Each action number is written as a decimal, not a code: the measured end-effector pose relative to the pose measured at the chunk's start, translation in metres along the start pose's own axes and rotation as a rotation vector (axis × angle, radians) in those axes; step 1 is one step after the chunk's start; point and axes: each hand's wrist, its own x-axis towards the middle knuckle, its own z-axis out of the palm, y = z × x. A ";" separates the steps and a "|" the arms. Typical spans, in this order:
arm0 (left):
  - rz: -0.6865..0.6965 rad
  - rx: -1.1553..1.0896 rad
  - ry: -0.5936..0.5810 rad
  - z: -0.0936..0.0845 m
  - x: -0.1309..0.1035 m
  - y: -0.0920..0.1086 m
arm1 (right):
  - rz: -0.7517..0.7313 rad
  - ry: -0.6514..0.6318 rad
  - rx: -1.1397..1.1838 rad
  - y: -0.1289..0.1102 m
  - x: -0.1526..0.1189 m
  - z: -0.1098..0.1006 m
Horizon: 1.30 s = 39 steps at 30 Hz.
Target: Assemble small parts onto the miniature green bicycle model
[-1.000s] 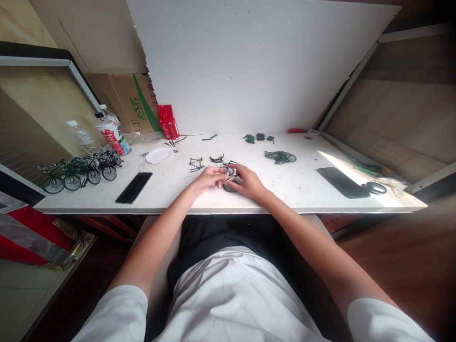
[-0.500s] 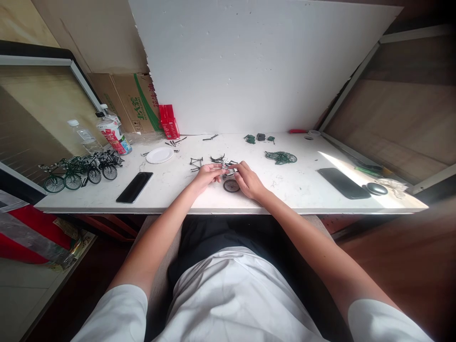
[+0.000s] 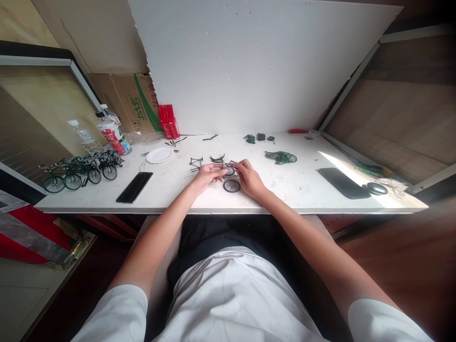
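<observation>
Between my hands is a small dark bicycle part with a spoked wheel (image 3: 229,171). My left hand (image 3: 207,175) pinches it from the left. From the right, my right hand (image 3: 250,178) has its fingers pressed together at the part's edge; what they hold, if anything, is too small to make out. A loose spoked wheel (image 3: 232,185) lies flat on the white table just below my fingers. Dark frame pieces (image 3: 196,164) lie left of my hands, and a curved black piece (image 3: 217,158) lies just behind them.
Assembled miniature bicycles (image 3: 73,180) stand at the left, near bottles (image 3: 114,137), a white plate (image 3: 160,155) and a phone (image 3: 135,187). Green bicycle parts (image 3: 280,157) lie to the right. Farther right are a dark flat slab (image 3: 342,183) and a rounded silver object (image 3: 376,188).
My right hand has shifted slightly to the right, away from my left fingers. More of the held part's wheel and of the loose wheel below now shows.
</observation>
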 end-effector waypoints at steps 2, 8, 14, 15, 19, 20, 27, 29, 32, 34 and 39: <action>-0.003 -0.008 0.013 0.000 0.000 0.000 | 0.002 0.006 -0.002 0.001 0.000 0.000; -0.007 -0.038 0.009 0.000 0.000 0.001 | 0.022 0.014 -0.007 -0.001 0.000 0.000; -0.008 -0.040 0.006 0.000 0.000 0.000 | -0.003 0.047 0.008 -0.007 0.000 -0.002; -0.009 -0.039 0.014 0.000 0.000 0.000 | -0.005 0.055 0.015 -0.008 0.001 -0.003; -0.018 -0.042 0.026 -0.001 0.001 -0.002 | -0.037 0.084 0.049 -0.009 0.002 -0.005; -0.018 -0.044 0.026 -0.001 0.001 -0.002 | -0.046 0.086 0.055 -0.009 0.003 -0.005; -0.018 -0.025 0.016 -0.001 0.001 -0.003 | -0.065 0.114 0.058 -0.008 0.003 -0.004; -0.016 -0.016 0.012 -0.001 0.001 -0.003 | -0.060 0.115 0.057 -0.008 0.003 -0.004; -0.019 -0.010 0.019 0.000 0.000 -0.003 | -0.056 0.114 0.057 -0.008 0.003 -0.004; -0.024 -0.008 0.021 0.001 0.000 -0.002 | -0.057 0.118 0.055 -0.009 0.003 -0.005; -0.024 0.004 0.017 0.001 0.000 -0.002 | -0.077 0.118 0.044 -0.007 0.003 -0.004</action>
